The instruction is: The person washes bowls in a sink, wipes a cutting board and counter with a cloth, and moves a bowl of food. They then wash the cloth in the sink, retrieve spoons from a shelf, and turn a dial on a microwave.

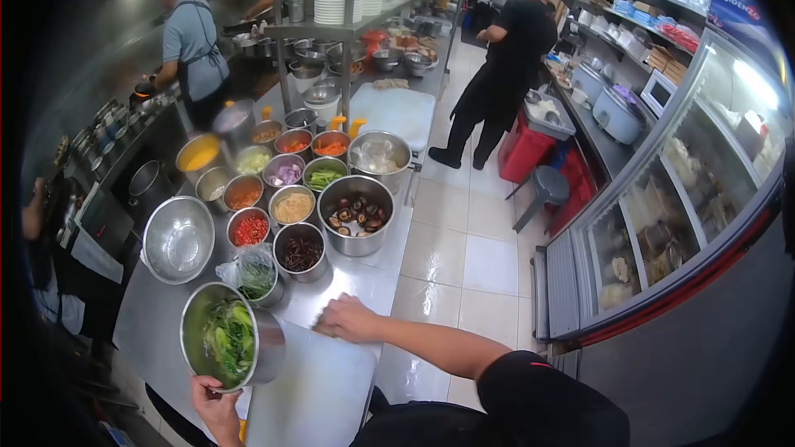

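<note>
My left hand point(214, 408) grips the lower rim of a steel pot point(269, 348), thumb over the edge. The pot is tilted towards me, with leafy greens point(229, 341) inside. My right hand point(348, 319) is low over the steel counter at the far edge of a white cutting board point(319, 385). Its fingers are curled, and whatever they may hold is hidden. Just beyond stand a steel container of dried chillies point(300, 252), a pot of mushrooms point(358, 217) and a container with greens in a plastic bag point(252, 275).
An empty steel bowl point(178, 240) stands at the counter's left. Several containers of chopped ingredients, including red chillies point(248, 229), fill the middle. A second cutting board point(391, 114) lies farther back. One person point(517, 58) stands in the aisle; a glass-door fridge point(662, 207) is at right.
</note>
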`<action>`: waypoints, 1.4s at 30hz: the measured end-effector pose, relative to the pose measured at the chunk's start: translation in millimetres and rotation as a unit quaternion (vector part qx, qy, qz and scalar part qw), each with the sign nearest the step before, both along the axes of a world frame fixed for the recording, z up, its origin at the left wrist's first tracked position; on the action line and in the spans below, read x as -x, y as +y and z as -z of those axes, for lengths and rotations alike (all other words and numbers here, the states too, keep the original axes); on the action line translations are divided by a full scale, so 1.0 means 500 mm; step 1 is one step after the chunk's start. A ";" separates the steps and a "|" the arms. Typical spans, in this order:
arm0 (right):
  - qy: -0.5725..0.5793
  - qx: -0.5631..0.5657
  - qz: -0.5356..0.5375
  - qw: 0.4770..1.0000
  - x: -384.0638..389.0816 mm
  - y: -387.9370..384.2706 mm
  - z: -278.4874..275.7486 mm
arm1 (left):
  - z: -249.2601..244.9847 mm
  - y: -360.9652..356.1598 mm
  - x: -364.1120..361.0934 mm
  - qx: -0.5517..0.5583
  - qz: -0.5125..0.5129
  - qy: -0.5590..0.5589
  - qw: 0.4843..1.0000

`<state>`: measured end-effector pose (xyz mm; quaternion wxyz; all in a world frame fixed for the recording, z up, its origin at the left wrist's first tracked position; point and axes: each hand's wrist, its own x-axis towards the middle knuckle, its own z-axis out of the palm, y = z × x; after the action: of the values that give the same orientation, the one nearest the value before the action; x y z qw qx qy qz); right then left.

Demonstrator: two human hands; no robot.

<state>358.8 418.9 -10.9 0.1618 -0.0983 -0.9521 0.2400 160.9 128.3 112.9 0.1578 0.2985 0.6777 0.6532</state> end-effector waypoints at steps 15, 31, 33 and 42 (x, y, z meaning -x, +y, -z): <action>0.054 -0.070 0.108 0.990 -0.185 0.175 -0.023 | 0.064 0.245 -0.184 0.071 0.114 0.107 0.985; -0.003 0.039 0.074 0.996 -0.384 0.260 0.051 | 0.142 0.356 -0.296 0.143 0.079 0.170 0.972; -0.095 0.060 0.045 0.993 -0.382 0.228 -0.009 | 0.140 0.348 -0.304 0.144 0.077 0.169 0.972; -0.115 0.163 -0.210 0.957 -0.291 0.091 -0.204 | 0.080 0.040 -0.285 0.283 -0.212 0.156 0.922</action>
<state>504.4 464.4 91.1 -0.0207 0.0524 -0.9115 0.4075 303.3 148.5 72.8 -0.0144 0.1893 0.8977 0.3976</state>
